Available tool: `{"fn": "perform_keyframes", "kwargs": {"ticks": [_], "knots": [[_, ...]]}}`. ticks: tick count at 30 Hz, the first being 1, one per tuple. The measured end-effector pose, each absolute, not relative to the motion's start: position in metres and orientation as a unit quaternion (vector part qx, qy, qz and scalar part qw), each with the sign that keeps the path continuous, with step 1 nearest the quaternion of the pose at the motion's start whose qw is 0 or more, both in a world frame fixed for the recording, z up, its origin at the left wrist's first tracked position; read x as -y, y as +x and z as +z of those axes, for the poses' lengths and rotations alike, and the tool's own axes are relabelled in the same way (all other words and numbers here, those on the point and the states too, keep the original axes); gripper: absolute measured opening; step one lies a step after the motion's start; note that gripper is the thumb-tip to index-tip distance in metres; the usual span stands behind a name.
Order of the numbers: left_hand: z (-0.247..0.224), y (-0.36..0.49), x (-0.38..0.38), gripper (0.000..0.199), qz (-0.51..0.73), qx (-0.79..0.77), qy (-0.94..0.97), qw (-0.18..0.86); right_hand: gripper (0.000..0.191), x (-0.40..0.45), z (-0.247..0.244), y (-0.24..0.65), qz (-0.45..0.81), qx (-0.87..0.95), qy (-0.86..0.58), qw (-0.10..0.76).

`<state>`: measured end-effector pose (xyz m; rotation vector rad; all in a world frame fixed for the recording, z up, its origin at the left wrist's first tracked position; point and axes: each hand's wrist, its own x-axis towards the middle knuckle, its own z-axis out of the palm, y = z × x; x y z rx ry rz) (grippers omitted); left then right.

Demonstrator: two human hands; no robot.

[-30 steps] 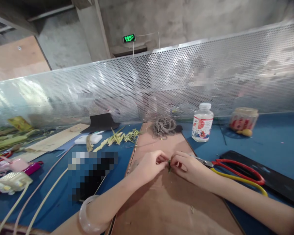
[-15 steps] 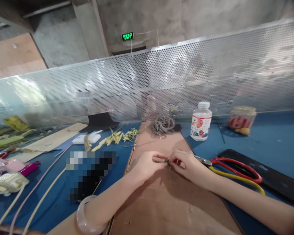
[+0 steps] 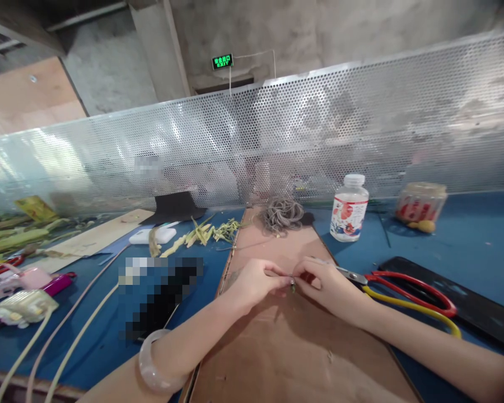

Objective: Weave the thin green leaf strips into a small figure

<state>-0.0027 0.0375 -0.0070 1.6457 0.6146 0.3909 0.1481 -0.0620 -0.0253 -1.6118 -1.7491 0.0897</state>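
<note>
Over the brown board (image 3: 285, 347), my left hand (image 3: 256, 284) and my right hand (image 3: 321, 282) meet fingertip to fingertip. Both pinch a small green plant-like piece (image 3: 293, 287), which hangs slightly below the fingertips. It is too small to make out its exact kind. Scissors (image 3: 403, 285) with one red and one yellow handle lie just beyond my right wrist, their blades partly hidden behind that hand. A tangled bundle of grey cord (image 3: 282, 215) rests at the far end of the board.
A labelled bottle (image 3: 349, 210) and a jar (image 3: 420, 206) stand at the back right. A black flat object (image 3: 483, 310) lies under the scissors' handles. Left are dried plant strips (image 3: 201, 232), a white case (image 3: 153, 235) and cables (image 3: 84, 330). A perforated metal screen (image 3: 193, 145) closes the back.
My fingertips have drawn slightly closer together, and the green piece between them now hangs lower with less of it showing. The whole view has shifted a little.
</note>
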Motion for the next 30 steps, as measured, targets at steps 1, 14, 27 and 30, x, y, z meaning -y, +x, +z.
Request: {"fn": "perform_keyframes", "kwargs": {"ticks": [1,14,27,30], "knots": [[-0.0081,-0.0027,-0.0384,0.034,0.168,-0.269,0.722,0.615,0.01,0.0621,-0.0256,0.1479,0.036,0.681,-0.63,0.371],[-0.0068,-0.0009,-0.0367,0.028,0.166,-0.288,0.77,0.545,0.013,0.0621,-0.0253,0.1499,0.039,0.688,-0.626,0.365],[-0.0034,-0.0035,-0.035,0.032,0.137,-0.305,0.829,0.449,0.008,0.0595,-0.0315,0.1496,0.028,0.674,-0.634,0.378],[-0.0017,-0.0025,-0.0348,0.03,0.113,-0.296,0.83,0.459,0.007,0.061,-0.0291,0.1491,0.034,0.691,-0.619,0.372]]}}
